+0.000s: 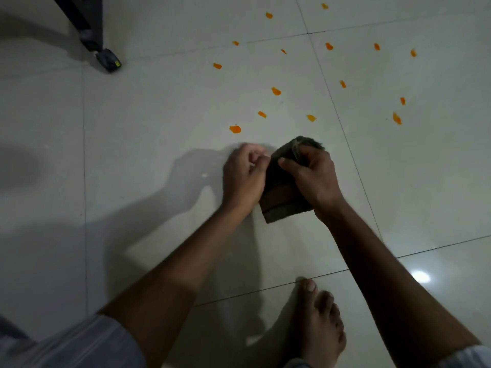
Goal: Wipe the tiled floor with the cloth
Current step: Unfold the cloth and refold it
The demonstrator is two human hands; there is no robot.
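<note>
The right hand grips a dark folded cloth, thumb across its face, held above the floor. The left hand, just beside it, pinches the cloth's left edge with curled fingers. Beyond both hands, orange smears dot the tiles. A bare foot stands below the right forearm.

Dark brown folded cloth held above pale glossy tiled floor, orange smears scattered
</note>
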